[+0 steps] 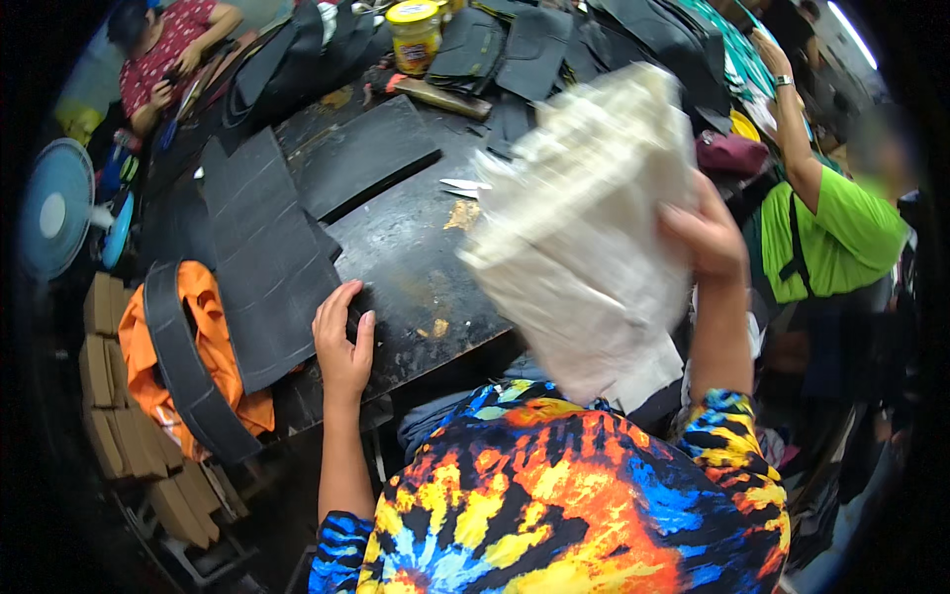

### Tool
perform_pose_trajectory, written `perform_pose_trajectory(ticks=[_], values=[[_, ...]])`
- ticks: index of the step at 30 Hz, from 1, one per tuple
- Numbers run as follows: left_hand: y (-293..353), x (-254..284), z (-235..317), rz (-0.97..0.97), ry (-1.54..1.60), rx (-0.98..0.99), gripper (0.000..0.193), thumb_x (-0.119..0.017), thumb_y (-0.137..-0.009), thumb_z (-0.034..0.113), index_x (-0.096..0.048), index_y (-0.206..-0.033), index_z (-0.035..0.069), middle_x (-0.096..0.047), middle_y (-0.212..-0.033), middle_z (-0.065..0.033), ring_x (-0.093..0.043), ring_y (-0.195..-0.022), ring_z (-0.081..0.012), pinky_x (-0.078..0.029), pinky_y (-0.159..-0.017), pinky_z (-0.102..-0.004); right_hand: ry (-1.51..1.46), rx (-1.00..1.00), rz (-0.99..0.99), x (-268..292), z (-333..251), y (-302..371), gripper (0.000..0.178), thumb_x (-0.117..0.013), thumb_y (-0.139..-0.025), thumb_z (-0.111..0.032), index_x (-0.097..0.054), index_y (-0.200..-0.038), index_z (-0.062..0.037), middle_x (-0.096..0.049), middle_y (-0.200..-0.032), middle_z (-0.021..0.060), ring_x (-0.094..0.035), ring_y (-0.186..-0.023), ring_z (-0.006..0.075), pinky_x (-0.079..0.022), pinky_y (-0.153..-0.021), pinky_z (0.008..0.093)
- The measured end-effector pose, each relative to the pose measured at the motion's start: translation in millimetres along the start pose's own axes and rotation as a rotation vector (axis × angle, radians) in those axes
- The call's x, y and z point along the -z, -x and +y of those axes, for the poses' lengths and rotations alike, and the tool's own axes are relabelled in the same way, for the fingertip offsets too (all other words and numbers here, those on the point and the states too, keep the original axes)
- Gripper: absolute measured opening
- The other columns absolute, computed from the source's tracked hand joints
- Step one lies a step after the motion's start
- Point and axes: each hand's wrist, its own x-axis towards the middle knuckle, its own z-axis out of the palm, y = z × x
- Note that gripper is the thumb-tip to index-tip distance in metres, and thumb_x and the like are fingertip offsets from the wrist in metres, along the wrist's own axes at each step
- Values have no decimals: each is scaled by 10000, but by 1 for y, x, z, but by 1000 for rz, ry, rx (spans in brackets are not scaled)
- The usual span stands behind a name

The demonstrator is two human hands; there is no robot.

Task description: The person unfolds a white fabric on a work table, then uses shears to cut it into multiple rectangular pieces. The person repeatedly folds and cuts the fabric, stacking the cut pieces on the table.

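My right hand point(705, 230) grips the right edge of a bundle of white cloth point(594, 277), fingers behind and thumb in front. The cloth hangs over the table's front edge, its upper part smeared by motion; it could be layered or folded. My left hand point(343, 346) rests at the front edge of the black worktable point(421, 287), fingers stretched and thumb apart, holding nothing. Its fingertips are beside a black sheet point(262, 267) marked with pale lines. Small snips point(463, 187) with metal blades lie on the table, partly hidden behind the cloth.
A thick black board point(366, 153), a hammer point(442, 98) and a yellow-lidded jar point(414, 40) sit farther back among black cut pieces point(534, 54). Orange cloth point(198, 307) hangs at the left, near a fan point(57, 210) and cardboard boxes point(119, 396). A person in green point(831, 233) works at the right.
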Motion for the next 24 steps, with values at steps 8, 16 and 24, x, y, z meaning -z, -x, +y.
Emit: perform_pose_trajectory(ticks=[8,16,24], values=[[1,1,3,306,169,-45,448,-569,-931,64,-482,-1360,-29,-547,-1314,-206,-598,-1161,-306,-467,-1003,-387,1011,171,113,-42,77,-80,596,-768,-809,-162,-535,-1354,-97,-612,-1094,88,-605,-971,203,-507,-796,325],[-31,-13,7,203,451,185,488,-553,-954,40,-409,-1417,-18,-551,-1270,-185,-633,-1038,-221,-529,-862,-319,1158,270,-271,-56,90,-35,684,-849,-645,-136,-614,-1287,-168,-503,-1403,136,-440,-1329,344,-360,-1100,453],[-67,-18,36,118,1058,350,469,-486,-1001,82,-357,-1446,10,-504,-1341,-210,-587,-1160,-236,-521,-946,-338,1241,349,-186,-96,126,-43,908,-852,-614,-165,-467,-1436,-188,-419,-1475,140,-373,-1385,352,-291,-1134,497]])
